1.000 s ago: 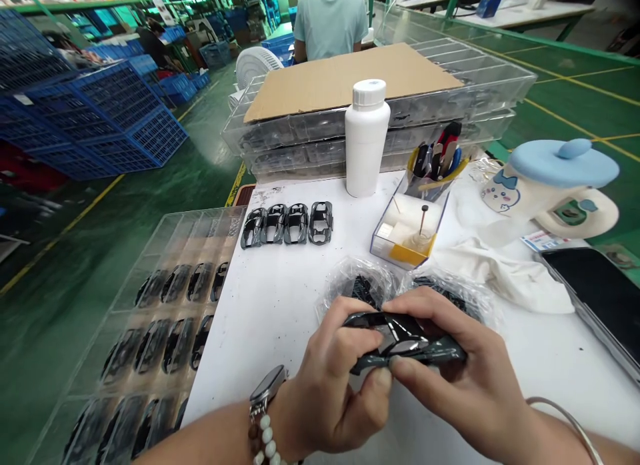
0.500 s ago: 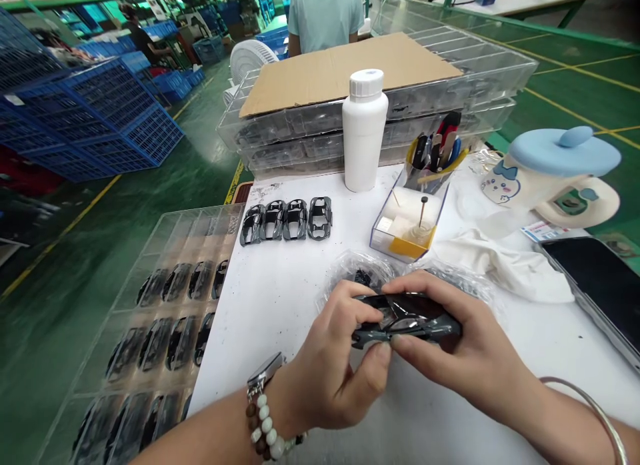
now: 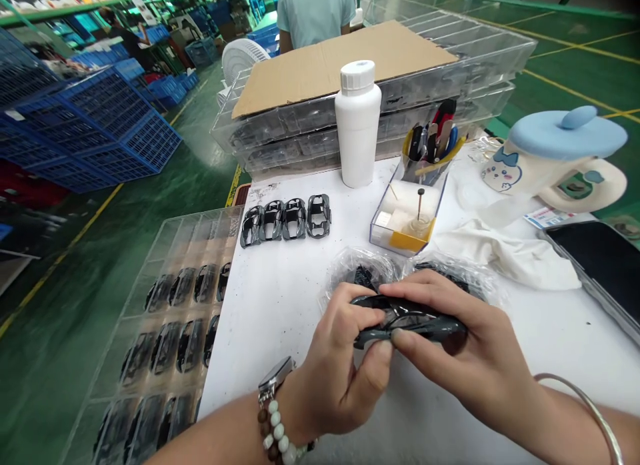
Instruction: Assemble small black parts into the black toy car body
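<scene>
Both hands grip one glossy black toy car body shell [image 3: 425, 322] above the white table. My left hand [image 3: 345, 365] pinches its left end, the index finger on top at the opening and the thumb below. My right hand [image 3: 460, 345] wraps the other end, with its thumb against the near side close to the left thumb. Behind the hands, clear plastic bags [image 3: 357, 265] with small black parts lie partly covered. Several similar car shells [image 3: 294, 218] stand in a row on the table, left of the hands.
A compartment tray [image 3: 165, 255] of black shells sits left of the table. Beyond the hands stand a tool box [image 3: 400, 238], a white bottle [image 3: 358, 128] and stacked clear trays [image 3: 295, 128]. A cloth [image 3: 510, 255], a mug [image 3: 560, 162] and a phone [image 3: 600, 272] are at right.
The car shell has tilted slightly in my hands, showing more of its near side. The grip stays nearly the same, and the camera view has shifted a little.
</scene>
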`<state>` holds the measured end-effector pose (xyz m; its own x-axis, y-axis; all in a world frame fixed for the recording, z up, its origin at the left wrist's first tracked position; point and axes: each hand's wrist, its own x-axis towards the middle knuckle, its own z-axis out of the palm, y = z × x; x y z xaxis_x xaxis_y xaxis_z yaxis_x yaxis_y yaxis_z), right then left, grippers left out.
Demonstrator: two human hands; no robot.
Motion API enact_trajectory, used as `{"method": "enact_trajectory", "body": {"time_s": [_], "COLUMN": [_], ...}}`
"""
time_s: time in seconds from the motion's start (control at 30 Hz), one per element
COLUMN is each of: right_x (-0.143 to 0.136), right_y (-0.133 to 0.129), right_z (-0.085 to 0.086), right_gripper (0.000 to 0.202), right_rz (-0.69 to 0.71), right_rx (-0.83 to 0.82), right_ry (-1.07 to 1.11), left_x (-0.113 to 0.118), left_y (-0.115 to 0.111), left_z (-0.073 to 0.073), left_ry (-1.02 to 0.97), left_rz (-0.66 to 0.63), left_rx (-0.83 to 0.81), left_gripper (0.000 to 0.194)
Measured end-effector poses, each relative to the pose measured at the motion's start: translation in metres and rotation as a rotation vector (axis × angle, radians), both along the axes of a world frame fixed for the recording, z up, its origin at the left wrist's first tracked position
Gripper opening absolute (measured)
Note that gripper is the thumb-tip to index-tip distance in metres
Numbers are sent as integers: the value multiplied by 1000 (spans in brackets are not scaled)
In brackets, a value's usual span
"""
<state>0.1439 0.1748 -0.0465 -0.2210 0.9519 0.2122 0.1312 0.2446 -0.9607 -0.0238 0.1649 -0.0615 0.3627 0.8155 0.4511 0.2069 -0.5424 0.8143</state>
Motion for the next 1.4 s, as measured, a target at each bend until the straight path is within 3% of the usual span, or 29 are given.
{"method": "enact_trajectory", "body": {"time_s": [0.2,0.5,0.77,1.07,1.4], "right_x": [-1,10,15,15,16], "right_y": [1,12,11,11,9], "right_z": [0,4,1,0,6], "right_gripper": [32,32,43,47,51], "right_rz": [-18,97,68,60,155], "right_rx": [45,27,-68,-53,236], "right_ry": [14,-78,-145,-148,-130], "left_x": [0,-3,-4,-3,-6], "left_y": [-2,11,14,14,16], "left_z": [0,-1,-2,0,3], "left_ry": [15,-59,-62,-87,-6], "left_rz": [7,-21,-20,-7,-41], "left_rx": [-18,-122,-214,-266,167], "left_gripper": [25,18,19,16,28]}}
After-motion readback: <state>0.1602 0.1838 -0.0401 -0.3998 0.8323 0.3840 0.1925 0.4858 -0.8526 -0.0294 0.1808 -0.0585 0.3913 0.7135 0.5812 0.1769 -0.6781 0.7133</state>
